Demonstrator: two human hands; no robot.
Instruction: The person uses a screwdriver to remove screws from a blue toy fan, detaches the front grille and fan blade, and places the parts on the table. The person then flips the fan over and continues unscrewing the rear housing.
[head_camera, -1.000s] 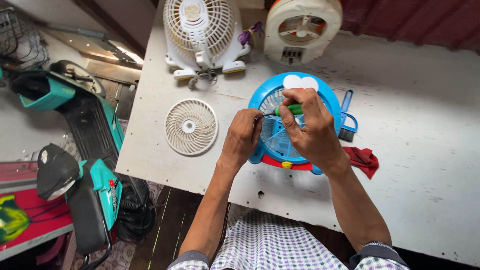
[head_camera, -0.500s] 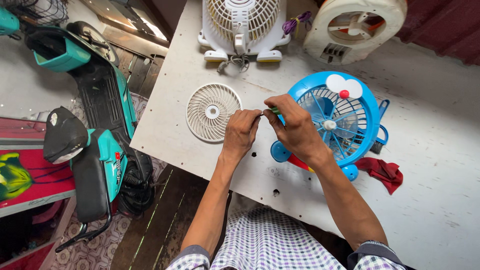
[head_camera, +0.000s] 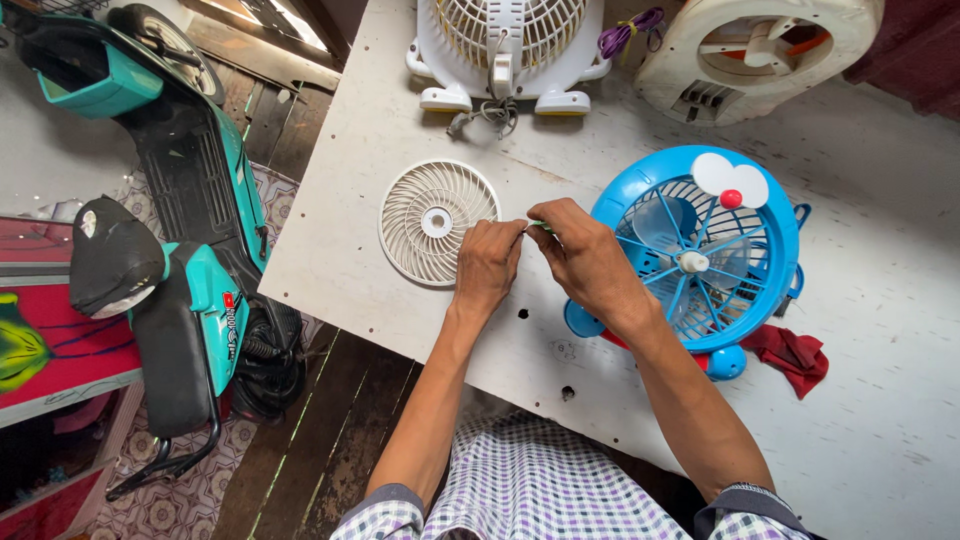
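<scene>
My left hand and my right hand meet fingertip to fingertip above the white table, pinching a small green-handled tool between them; most of it is hidden by the fingers. A blue round fan with a cartoon face lies flat just right of my right hand, its blades showing through the grille. A loose white round fan grille lies flat just left of my left hand.
A white fan stands at the table's far edge beside a cream round fan housing. A red cloth lies by the blue fan. A teal scooter is parked on the floor at left.
Both hands came off the blue fan's grille and moved left, still together, to the spot between the blue fan and the white grille. The camera view shifted right and down.
</scene>
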